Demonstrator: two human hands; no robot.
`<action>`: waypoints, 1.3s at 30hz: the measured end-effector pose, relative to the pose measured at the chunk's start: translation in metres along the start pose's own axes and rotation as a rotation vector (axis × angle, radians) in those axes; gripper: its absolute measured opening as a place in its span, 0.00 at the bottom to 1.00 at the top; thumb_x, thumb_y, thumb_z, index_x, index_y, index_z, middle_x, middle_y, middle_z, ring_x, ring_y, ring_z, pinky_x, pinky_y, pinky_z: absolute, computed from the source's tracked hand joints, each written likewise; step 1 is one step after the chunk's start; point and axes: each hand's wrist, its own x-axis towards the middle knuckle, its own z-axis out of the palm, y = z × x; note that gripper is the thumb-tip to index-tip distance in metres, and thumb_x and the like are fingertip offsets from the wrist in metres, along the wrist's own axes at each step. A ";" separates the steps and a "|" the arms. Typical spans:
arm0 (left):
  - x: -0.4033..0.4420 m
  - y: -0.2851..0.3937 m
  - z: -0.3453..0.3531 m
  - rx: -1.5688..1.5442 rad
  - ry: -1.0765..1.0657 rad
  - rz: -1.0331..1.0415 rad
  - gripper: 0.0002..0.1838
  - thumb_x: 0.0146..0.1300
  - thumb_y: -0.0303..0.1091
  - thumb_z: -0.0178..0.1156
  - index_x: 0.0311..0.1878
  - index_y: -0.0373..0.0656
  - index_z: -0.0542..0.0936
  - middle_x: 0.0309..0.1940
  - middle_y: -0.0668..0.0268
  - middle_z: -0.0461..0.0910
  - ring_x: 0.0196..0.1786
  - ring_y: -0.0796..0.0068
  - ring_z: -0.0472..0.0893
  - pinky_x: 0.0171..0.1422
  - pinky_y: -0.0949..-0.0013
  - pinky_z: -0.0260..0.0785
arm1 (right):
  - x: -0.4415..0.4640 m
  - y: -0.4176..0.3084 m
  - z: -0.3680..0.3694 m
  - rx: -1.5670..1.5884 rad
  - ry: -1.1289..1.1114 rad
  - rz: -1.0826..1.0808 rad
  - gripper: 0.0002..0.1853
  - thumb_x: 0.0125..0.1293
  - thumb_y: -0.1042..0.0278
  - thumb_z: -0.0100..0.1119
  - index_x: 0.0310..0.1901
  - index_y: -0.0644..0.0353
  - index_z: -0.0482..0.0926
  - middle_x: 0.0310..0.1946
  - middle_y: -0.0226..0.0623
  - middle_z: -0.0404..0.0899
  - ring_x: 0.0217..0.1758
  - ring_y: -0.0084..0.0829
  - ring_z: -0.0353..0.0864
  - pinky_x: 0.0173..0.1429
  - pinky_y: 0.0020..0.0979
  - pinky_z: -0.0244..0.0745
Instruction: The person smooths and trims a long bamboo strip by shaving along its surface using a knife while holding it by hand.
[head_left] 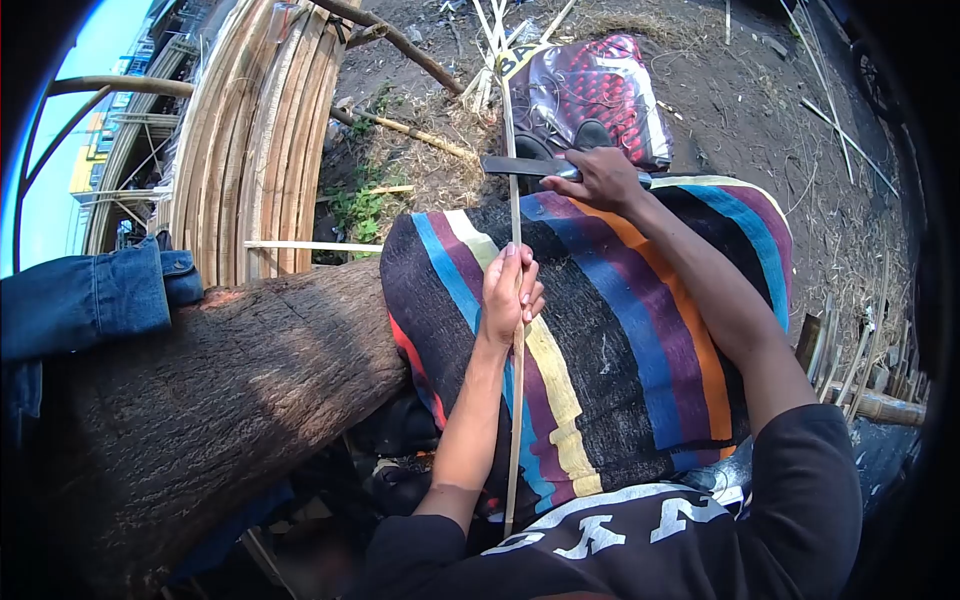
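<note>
My left hand [511, 297] is closed around a long thin pale strip [516, 400], apparently bamboo or wood, which runs nearly upright through the view and over my lap. In my right hand [597, 180] is the handle of a knife [515, 166]. Its dark, broad blade points left and crosses the strip a little beyond my left hand. Whether the edge bites into the strip I cannot tell. A striped cloth [625, 330] in black, blue, purple, orange and cream covers my legs. The toes of dark shoes [592, 136] show past its far edge.
A thick log [270, 370] lies at my left, with a blue denim garment [100, 295] over its far end. Stacked wooden slats [250, 140] stand behind it. Ahead lies a shiny red-and-dark package [610, 90]. Cut strips [865, 340] stand at right.
</note>
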 end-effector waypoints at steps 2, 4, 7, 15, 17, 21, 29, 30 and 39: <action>0.000 0.002 -0.003 -0.084 -0.004 -0.010 0.17 0.83 0.47 0.39 0.42 0.46 0.67 0.14 0.75 0.59 0.09 0.86 0.57 0.12 0.81 0.52 | -0.004 -0.018 -0.003 0.060 -0.096 -0.117 0.37 0.62 0.25 0.58 0.20 0.58 0.73 0.13 0.47 0.72 0.19 0.51 0.78 0.26 0.47 0.69; -0.001 0.002 -0.003 -0.086 0.001 -0.015 0.17 0.83 0.47 0.38 0.41 0.46 0.67 0.14 0.75 0.58 0.08 0.86 0.56 0.11 0.81 0.52 | -0.008 -0.028 -0.002 0.085 -0.098 -0.223 0.37 0.62 0.25 0.59 0.20 0.58 0.73 0.13 0.46 0.71 0.18 0.51 0.77 0.26 0.47 0.69; -0.005 0.001 -0.001 -0.039 -0.031 -0.028 0.18 0.84 0.48 0.38 0.40 0.47 0.65 0.13 0.75 0.57 0.07 0.86 0.54 0.11 0.82 0.51 | -0.004 -0.021 -0.012 0.042 -0.145 -0.267 0.34 0.60 0.28 0.64 0.25 0.59 0.72 0.14 0.46 0.72 0.20 0.52 0.78 0.27 0.48 0.69; -0.016 -0.005 0.008 0.001 -0.134 -0.131 0.18 0.83 0.48 0.40 0.40 0.46 0.66 0.13 0.75 0.59 0.08 0.87 0.56 0.12 0.82 0.52 | 0.015 0.087 -0.043 -0.238 -0.324 0.792 0.51 0.66 0.18 0.40 0.59 0.67 0.80 0.48 0.56 0.84 0.50 0.56 0.86 0.55 0.54 0.80; -0.022 -0.001 0.007 0.024 -0.223 -0.070 0.18 0.83 0.48 0.41 0.41 0.45 0.67 0.13 0.75 0.60 0.09 0.87 0.57 0.13 0.81 0.52 | 0.007 0.093 -0.046 -0.226 -0.338 0.856 0.54 0.65 0.15 0.34 0.57 0.69 0.81 0.50 0.59 0.83 0.54 0.58 0.84 0.59 0.55 0.78; -0.010 -0.003 -0.004 0.051 -0.059 -0.033 0.17 0.83 0.46 0.42 0.44 0.44 0.71 0.13 0.75 0.60 0.09 0.87 0.58 0.13 0.81 0.53 | 0.014 0.090 -0.041 -0.086 -0.212 0.927 0.56 0.62 0.12 0.35 0.47 0.71 0.84 0.48 0.63 0.83 0.54 0.58 0.84 0.60 0.55 0.76; 0.009 0.005 -0.018 0.185 0.123 0.109 0.18 0.81 0.41 0.45 0.46 0.34 0.74 0.14 0.70 0.65 0.10 0.83 0.60 0.15 0.79 0.55 | 0.019 0.011 -0.036 0.358 -0.089 0.429 0.45 0.71 0.24 0.41 0.30 0.69 0.82 0.24 0.56 0.77 0.31 0.52 0.79 0.42 0.51 0.70; 0.009 0.006 -0.019 0.159 0.128 0.119 0.18 0.80 0.41 0.46 0.46 0.33 0.75 0.14 0.69 0.66 0.10 0.83 0.61 0.15 0.79 0.56 | 0.011 -0.003 -0.039 0.382 -0.179 0.370 0.42 0.72 0.27 0.44 0.29 0.68 0.82 0.22 0.55 0.76 0.30 0.52 0.79 0.41 0.49 0.71; 0.005 -0.001 -0.032 0.416 0.352 0.177 0.12 0.72 0.35 0.54 0.41 0.37 0.83 0.20 0.68 0.76 0.17 0.82 0.72 0.20 0.77 0.63 | -0.029 -0.071 -0.015 0.100 -0.231 -0.177 0.37 0.61 0.26 0.61 0.19 0.59 0.72 0.13 0.47 0.71 0.20 0.52 0.78 0.28 0.47 0.72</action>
